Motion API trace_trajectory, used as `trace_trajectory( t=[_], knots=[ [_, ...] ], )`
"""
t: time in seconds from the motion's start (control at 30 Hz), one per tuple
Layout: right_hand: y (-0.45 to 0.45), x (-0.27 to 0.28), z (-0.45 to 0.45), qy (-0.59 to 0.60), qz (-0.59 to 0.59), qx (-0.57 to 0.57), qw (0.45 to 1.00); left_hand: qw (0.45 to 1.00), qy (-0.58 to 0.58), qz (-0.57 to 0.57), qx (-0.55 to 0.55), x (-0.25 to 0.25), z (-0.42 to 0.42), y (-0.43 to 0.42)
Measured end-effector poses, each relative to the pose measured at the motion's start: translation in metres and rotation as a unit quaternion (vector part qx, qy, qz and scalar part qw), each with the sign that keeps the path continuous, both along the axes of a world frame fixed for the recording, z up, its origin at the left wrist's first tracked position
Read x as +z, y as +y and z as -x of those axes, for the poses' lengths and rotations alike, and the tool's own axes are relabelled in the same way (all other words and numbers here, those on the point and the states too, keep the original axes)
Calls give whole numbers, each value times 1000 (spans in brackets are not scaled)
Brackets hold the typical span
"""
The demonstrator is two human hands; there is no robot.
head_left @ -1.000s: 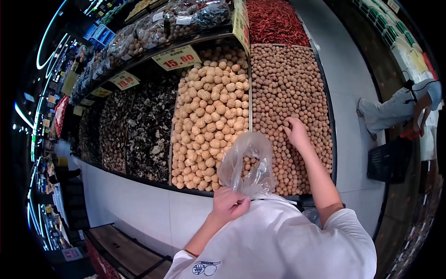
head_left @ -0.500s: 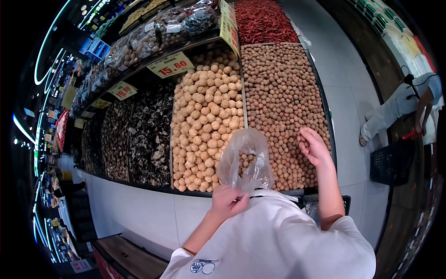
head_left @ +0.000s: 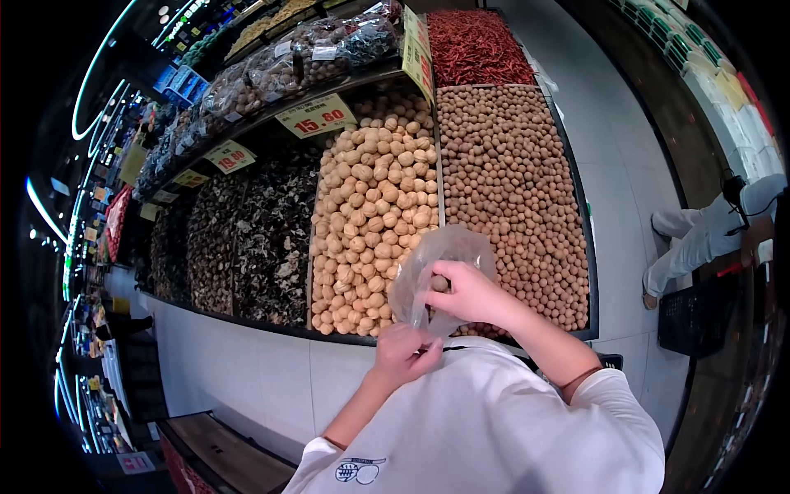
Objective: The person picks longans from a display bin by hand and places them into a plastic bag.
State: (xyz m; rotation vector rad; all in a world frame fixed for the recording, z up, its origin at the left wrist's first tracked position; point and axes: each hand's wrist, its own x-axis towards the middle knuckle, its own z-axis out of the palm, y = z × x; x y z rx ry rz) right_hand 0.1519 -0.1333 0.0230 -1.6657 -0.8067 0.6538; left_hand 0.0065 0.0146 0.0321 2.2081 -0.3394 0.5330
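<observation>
My left hand [head_left: 403, 354] is closed on the lower edge of a clear plastic bag [head_left: 469, 245], close to my white shirt. At the mouth of the bag is my right hand [head_left: 462, 292], with its fingers round a small brown nut [head_left: 440, 284]. Beyond the bag lies a bin full of small round brown nuts [head_left: 510, 165]. Larger pale walnuts [head_left: 374, 198] fill the bin to its left, and part of the bag hangs over the border between the two.
Dried red chillies [head_left: 477, 49] lie at the far end. Dark dried fungus [head_left: 276, 239] fills a bin on the left, under price signs [head_left: 317, 117] and a shelf of bagged goods [head_left: 276, 74]. At the right, a person [head_left: 708, 222] stands by a dark basket [head_left: 695, 317].
My right hand has moved left from over the brown nuts to the bag's mouth. My left hand has stayed on the bag. The person at the right has shifted slightly.
</observation>
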Motion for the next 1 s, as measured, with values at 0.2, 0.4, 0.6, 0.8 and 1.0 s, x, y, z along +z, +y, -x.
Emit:
trace_trajectory(
  t=[0.2,0.4,0.6,0.8,1.0],
  knots=[
    [14,-10,7,-154,35,-19,987,1000,-7,18,12,-1,8,-3],
    [-5,18,17,-63,40,48,996,999,-10,29,19,-2,10,-7],
    [-58,23,28,86,-128,-74,985,999,-7,27,36,-1,11,-7],
    [-101,-37,11,56,-215,-257,940,997,-11,20,76,5,8,-7],
    [-68,-48,20,-135,22,-108,985,997,-31,22,70,6,-3,-4]
  ],
)
